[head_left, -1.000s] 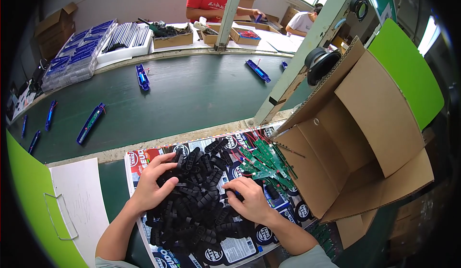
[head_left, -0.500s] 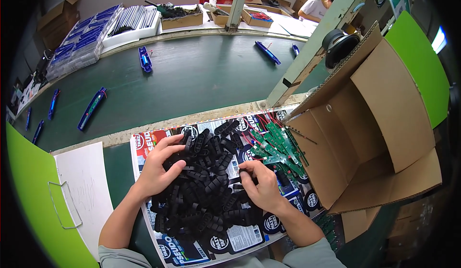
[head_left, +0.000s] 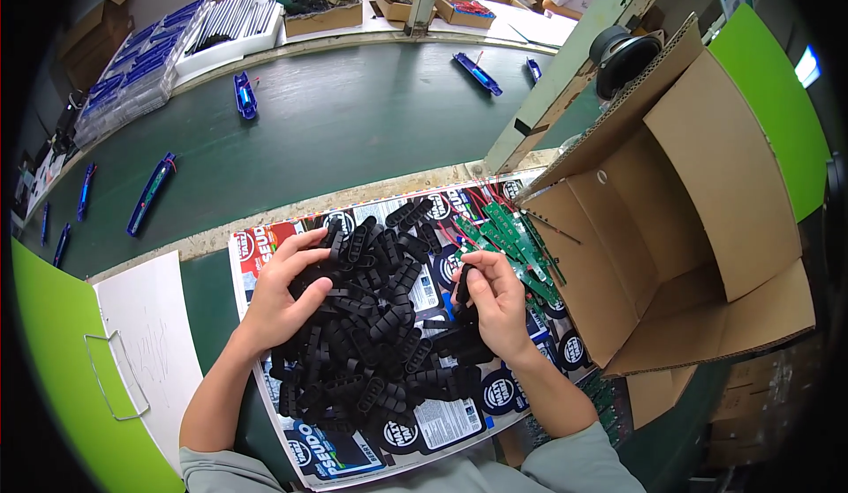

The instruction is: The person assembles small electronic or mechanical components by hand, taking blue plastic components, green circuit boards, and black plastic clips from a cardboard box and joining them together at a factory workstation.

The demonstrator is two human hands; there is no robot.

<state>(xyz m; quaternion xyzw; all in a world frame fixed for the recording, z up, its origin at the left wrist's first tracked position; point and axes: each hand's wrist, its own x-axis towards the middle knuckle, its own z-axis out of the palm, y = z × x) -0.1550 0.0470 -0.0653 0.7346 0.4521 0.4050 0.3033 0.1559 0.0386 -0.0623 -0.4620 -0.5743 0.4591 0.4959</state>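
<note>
On the counter, atop some printed sheets, the black pcs lay heaped btwn both hands, prob. kept loose there so either hand could get at them w/o a stretch. The sheets prob. served as a liner under the small stuff. L hand was at the heap's upper-left edge, its grip spread wide, thumb well apart from the fingers, w/ pcs around the fingertips; couldn't tell if it touched any, but nothing looked grasped. Maybe it was there to fence that side of the heap.

R hand had its grip closed, thumb against fingers, on one black part, held approx. upright just R of the heap, near the green circuit boards. A fingertip pinch prob. suited it bc the part was small & slim. The boards lay bunched btwen heap and open cardboard box, red wires mostly toward the far edge, prob. to keep them from snagging the heap.

As for looks: the held part was dark, narrow, mostly hidden by fingers, so details n/a. Its likes in the heap were matte black, short & longish w/ rounded ends; some showed ridged backs, others a row of openings. Beyond, blue casings sat well apart on a green conveyor belt.
</note>
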